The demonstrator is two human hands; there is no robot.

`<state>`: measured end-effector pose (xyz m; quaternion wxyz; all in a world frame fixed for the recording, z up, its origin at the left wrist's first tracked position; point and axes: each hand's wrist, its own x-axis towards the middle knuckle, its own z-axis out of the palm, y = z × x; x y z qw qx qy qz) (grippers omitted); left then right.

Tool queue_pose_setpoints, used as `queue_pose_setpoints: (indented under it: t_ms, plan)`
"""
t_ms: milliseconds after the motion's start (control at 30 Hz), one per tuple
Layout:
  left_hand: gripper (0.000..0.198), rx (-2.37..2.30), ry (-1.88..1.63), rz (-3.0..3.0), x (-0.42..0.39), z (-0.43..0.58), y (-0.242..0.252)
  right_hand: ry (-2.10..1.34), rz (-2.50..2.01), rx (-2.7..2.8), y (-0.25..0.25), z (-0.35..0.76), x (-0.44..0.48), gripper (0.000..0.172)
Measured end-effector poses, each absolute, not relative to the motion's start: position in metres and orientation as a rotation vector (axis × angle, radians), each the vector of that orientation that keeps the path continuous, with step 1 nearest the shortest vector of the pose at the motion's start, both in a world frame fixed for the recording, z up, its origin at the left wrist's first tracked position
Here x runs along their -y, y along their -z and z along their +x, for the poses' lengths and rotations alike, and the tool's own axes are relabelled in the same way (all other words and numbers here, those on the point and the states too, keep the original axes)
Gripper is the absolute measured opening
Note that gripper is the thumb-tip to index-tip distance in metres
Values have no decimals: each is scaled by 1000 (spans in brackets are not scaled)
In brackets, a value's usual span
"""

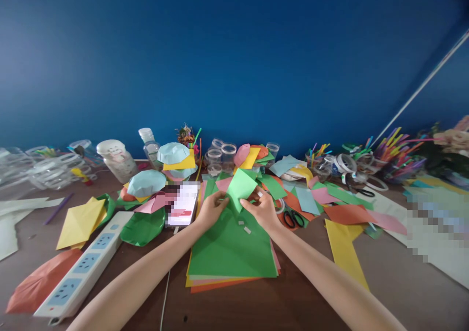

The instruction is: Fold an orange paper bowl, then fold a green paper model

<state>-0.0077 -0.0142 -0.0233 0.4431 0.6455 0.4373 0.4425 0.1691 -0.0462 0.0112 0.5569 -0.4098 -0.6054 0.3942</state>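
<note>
A light green piece of paper point(242, 188) is held up between my hands, above a stack of coloured sheets whose top one is dark green point(234, 253). My left hand point(213, 208) has its fingers closed at the paper's left edge. On the right side, my right hand point(261, 208) pinches the paper's lower right edge with thumb and fingers. Two small white pieces point(247, 230) lie on the dark green sheet just below the held paper.
A phone point(182, 205) and a white power strip point(86, 265) lie to the left, among folded paper shapes. Black scissors point(293, 218), tape rolls and paper scraps lie to the right. Clear cups point(228, 156), jars and bundles of coloured sticks point(394, 147) stand along the blue wall.
</note>
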Motion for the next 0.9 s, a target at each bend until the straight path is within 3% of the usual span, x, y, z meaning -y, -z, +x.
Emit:
queue_pose_setpoints:
  t_ms: [200, 467, 667, 900]
  plan:
    - [19, -1322, -1270, 1744, 12, -18, 17, -1016, -977, 1368, -10, 180, 36, 30]
    - [19, -1253, -1323, 2065, 23, -16, -1, -896, -1083, 1337, -18, 190, 32, 31]
    - [29, -1380, -1359, 1748, 15, -17, 13, -951, -1057, 1281, -15, 190, 31, 33]
    - [38, -1144, -1241, 1493, 6, -16, 23, -997, -926, 1130, -13, 190, 28, 34]
